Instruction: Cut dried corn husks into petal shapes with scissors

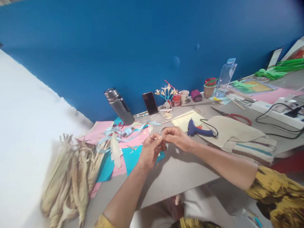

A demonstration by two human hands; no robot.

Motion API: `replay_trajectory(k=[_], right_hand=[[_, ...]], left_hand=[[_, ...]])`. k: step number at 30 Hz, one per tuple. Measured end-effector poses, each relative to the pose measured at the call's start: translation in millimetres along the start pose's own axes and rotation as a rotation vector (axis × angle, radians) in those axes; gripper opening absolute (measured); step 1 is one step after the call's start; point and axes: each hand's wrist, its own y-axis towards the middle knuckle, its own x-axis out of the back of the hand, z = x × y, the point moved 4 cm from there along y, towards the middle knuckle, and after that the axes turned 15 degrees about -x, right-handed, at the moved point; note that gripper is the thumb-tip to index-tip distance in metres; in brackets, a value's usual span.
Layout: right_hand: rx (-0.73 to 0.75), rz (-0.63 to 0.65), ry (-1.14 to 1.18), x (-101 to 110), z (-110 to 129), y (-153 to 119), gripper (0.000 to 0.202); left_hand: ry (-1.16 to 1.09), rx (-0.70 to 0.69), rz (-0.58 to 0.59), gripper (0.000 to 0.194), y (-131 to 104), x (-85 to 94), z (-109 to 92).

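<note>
My left hand and my right hand meet above the middle of the table, fingertips pinched together. Between them is something small and mostly hidden by the fingers; a thin, pale curved edge shows beside the right fingers, but I cannot tell its kind. Just right of my right hand lies a blue glue gun with a black cord. Blue and pink paper sheets spread under and left of my left hand, with a pale strip of corn husk on them.
Dried corn husks hang over the left edge. Behind stand a grey flask, a phone, husk flowers, a paper cup and a plastic bottle. Red-handled scissors, folded cloth and a power strip lie right.
</note>
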Motion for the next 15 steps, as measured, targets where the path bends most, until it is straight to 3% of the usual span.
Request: replay_trajectory(k=[8, 12, 15], right_hand=[[-0.071, 0.126, 0.102, -1.8, 0.2, -2.1, 0.021], [-0.038, 0.117, 0.110, 2.5, 3.1, -0.2, 0.023], [-0.047, 0.143, 0.124, 3.8, 2.4, 1.0, 0.022]], left_hand=[[-0.150, 0.122, 0.167, 0.026, -0.4, 0.0, 1.9], [-0.223, 0.109, 0.180, 0.031, -1.2, -2.8, -2.5], [-0.157, 0.096, 0.182, 0.032, -1.2, -4.4, -2.8]])
